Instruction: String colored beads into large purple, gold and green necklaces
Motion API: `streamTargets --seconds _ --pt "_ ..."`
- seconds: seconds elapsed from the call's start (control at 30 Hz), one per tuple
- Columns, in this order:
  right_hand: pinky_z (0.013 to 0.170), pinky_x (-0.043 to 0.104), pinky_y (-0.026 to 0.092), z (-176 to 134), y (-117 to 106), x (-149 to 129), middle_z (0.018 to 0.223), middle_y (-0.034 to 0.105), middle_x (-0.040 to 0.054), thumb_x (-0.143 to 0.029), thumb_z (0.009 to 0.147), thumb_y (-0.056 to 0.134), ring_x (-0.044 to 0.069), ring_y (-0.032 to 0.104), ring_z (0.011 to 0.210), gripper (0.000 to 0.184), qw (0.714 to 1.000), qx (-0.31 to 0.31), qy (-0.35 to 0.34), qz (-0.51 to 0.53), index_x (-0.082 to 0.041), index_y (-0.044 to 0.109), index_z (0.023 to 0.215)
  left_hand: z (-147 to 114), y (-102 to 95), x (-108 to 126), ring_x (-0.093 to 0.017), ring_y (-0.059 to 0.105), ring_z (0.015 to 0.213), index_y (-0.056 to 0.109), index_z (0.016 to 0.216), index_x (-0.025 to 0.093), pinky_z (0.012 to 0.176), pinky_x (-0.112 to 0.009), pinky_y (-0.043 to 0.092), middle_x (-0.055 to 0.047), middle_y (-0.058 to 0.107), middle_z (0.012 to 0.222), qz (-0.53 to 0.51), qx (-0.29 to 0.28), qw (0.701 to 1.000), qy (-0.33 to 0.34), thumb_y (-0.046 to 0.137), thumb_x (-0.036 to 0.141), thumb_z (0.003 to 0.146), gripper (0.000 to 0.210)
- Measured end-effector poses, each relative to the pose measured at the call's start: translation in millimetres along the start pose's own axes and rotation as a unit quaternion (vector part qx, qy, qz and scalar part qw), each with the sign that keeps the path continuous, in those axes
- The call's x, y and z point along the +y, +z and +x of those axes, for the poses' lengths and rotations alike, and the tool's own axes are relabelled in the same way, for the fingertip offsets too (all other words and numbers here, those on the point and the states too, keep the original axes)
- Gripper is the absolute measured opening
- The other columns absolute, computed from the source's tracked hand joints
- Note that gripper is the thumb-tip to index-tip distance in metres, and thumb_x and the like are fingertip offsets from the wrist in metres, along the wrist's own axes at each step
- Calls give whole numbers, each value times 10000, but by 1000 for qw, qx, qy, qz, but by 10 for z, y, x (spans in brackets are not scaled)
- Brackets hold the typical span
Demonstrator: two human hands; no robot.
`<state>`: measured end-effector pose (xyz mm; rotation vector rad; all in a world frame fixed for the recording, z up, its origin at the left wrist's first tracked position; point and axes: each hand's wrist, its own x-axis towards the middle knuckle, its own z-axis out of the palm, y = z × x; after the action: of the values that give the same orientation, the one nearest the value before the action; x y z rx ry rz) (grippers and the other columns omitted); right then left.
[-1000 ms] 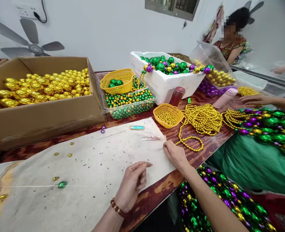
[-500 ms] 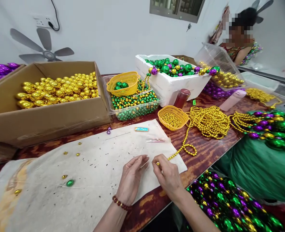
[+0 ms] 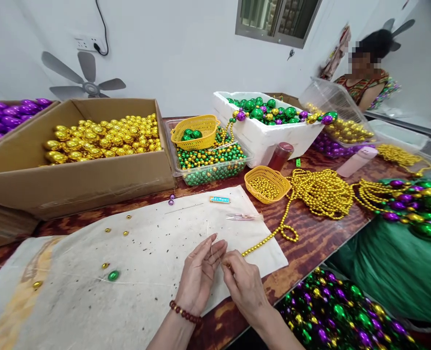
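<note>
Over the white cloth [image 3: 142, 301], my left hand [image 3: 197, 277] is turned palm up with its fingers half curled. A thin pale thread [image 3: 211, 249] runs across its fingertips, apparently held by thumb and finger. My right hand [image 3: 244, 282] is closed in a pinch close beside it, with a gold bead showing between the fingers. From behind that hand a gold bead strand [image 3: 261, 244] leads to a coiled heap of gold beads [image 3: 321, 192]. Tweezers [image 3: 242, 217], a needle [image 3: 184, 208] and a small blue-and-orange packet [image 3: 220, 200] lie on the cloth.
A yellow basket [image 3: 255, 181] of gold beads stands beyond the hands. Behind are a cardboard box [image 3: 102, 170], a clear tub [image 3: 215, 170] and a white foam box [image 3: 274, 141]. A green bead [image 3: 113, 276] lies left. A person [image 3: 368, 78] is at far right.
My right hand has moved left, closer to my left hand. The left hand's fingers have spread a little. The whole view has shifted slightly.
</note>
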<state>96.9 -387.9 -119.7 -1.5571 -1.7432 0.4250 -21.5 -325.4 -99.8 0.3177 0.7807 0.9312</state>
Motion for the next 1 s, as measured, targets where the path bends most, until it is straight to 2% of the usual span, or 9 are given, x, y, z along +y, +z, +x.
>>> streamTargets --seconds 0.13,0.27,0.47,0.83,0.93,1.0 --pt "685 243 436 -41 24 10 871 564 44 -158 935 383 151 561 791 136 1000 -8 2 15 -192 506 889 -23 -19 12 -223 678 952 692 1041 106 949 -340 459 -144 742 929 18 -23 1000 5 672 272 811 284" --pt "696 245 429 -72 29 3 857 561 31 -154 927 393 147 549 801 138 997 -1 33 63 -199 506 862 -56 5 7 -220 664 956 703 1033 117 950 -346 449 -134 734 938 32 -51 998 29 656 294 822 279" --pt "670 237 418 -121 79 16 820 540 15 -160 929 389 134 537 759 145 988 8 73 134 -203 489 833 -73 48 -36 -168 645 846 733 919 159 948 -329 438 -35 661 735 68 -61 993 74 691 281 790 183" --pt "667 238 396 -224 48 39 799 523 4 -149 911 414 130 504 734 124 993 -27 48 105 -198 483 821 -84 111 -42 -150 591 780 724 902 160 893 -315 448 -22 604 713 160 -70 980 96 658 314 812 190" --pt "673 234 420 -215 -3 49 820 544 10 -145 910 424 133 530 749 120 994 -35 46 96 -199 509 847 -71 98 -15 -146 571 730 713 877 158 817 -295 455 -23 594 683 224 -78 965 107 619 334 840 203" --pt "688 233 448 -185 -97 76 914 580 23 -155 914 442 131 561 768 121 993 -47 49 94 -206 549 936 -61 84 25 -149 560 702 711 861 159 761 -281 451 -27 596 669 274 -88 951 115 614 347 840 213"
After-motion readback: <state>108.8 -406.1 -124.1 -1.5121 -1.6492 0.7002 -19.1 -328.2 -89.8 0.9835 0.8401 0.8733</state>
